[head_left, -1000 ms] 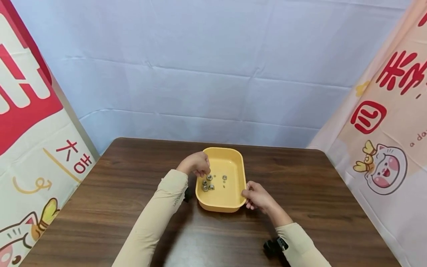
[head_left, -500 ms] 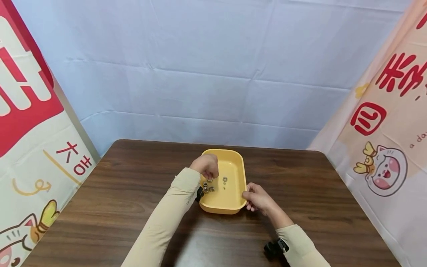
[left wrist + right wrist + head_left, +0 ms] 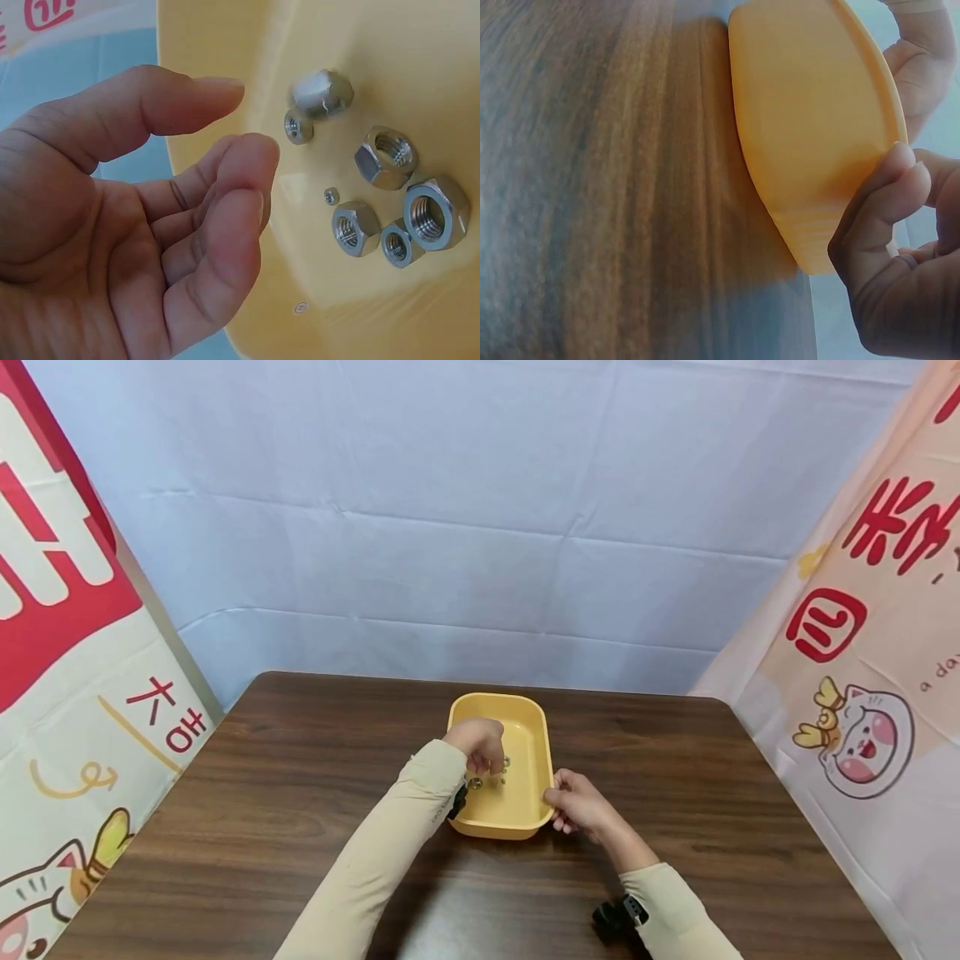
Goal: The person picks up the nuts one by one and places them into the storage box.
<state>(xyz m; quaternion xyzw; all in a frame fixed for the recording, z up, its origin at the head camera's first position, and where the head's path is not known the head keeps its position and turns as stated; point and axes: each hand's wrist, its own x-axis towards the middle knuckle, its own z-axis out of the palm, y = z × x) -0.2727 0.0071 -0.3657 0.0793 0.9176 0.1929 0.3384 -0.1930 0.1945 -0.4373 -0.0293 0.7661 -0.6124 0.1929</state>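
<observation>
A yellow plastic tray [image 3: 531, 752] stands on the table, with several steel hex nuts of different sizes inside. My left hand [image 3: 483, 745] hovers over the tray's middle, hiding part of the nuts in the head view. In the left wrist view its thumb and loosely bent fingers are apart, with nothing between them. A large nut [image 3: 436, 213], a medium nut [image 3: 356, 229] and a tiny nut [image 3: 331, 196] lie beyond the fingertips. My right hand [image 3: 581, 806] pinches the tray's right rim near its front corner, thumb on top; the right wrist view shows its curled fingers against the tray's outer wall.
The dark wooden table [image 3: 315, 827] extends around the tray on all sides. A pale cloth [image 3: 450, 568] hangs behind its far edge, and printed banners [image 3: 847, 710] hang to the left and right.
My left hand has moved from the tray's left rim rightward and slightly nearer, over the middle of the tray. My right hand keeps its grip at the same spot.
</observation>
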